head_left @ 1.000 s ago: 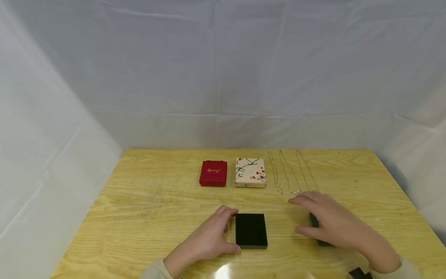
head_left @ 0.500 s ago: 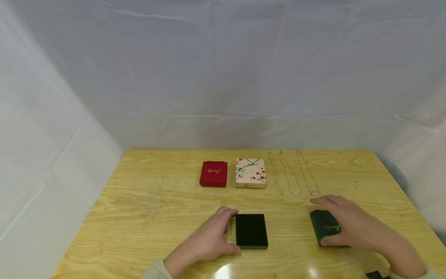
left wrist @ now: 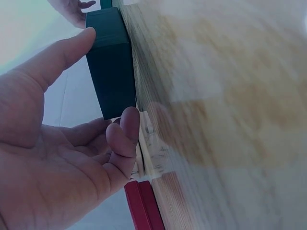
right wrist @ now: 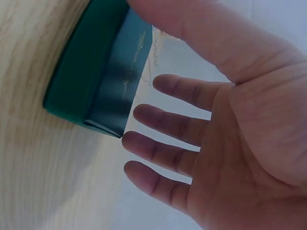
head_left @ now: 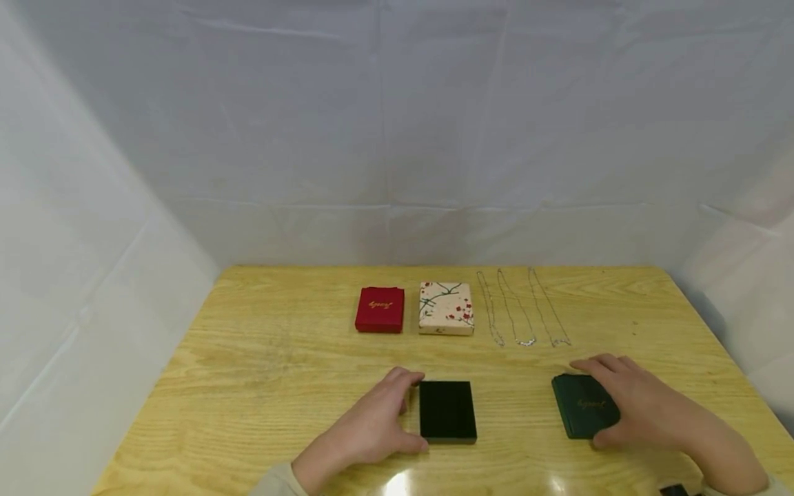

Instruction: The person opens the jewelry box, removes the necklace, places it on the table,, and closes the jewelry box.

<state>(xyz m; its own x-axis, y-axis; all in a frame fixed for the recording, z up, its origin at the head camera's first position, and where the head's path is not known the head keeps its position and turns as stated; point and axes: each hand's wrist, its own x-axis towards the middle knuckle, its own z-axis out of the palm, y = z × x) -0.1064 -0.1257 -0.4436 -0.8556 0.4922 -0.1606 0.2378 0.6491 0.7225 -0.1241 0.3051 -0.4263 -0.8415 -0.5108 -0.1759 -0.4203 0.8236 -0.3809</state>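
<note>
A square dark green box (head_left: 448, 412) with a black top face lies on the table in the head view. My left hand (head_left: 375, 420) spans its left side, thumb at the near corner and fingers at the far corner. In the left wrist view the thumb tip meets the edge of this box (left wrist: 110, 62). To the right, a dark green box piece with gold lettering (head_left: 583, 406) lies on the table. My right hand (head_left: 648, 403) is at its right side, partly covering it. In the right wrist view the fingers (right wrist: 165, 112) are spread and extended, apart from the piece.
A red box (head_left: 380, 310) and a cream box with a floral branch print (head_left: 445, 308) stand at the back of the wooden table (head_left: 267, 386). Right of them lie three thin silver necklaces (head_left: 525, 341). White sheeting (head_left: 384, 138) rises behind and at both sides.
My right hand has moved right, uncovering the lettered green piece and the right-hand necklace's end. The left hand and its box have stayed in place.
</note>
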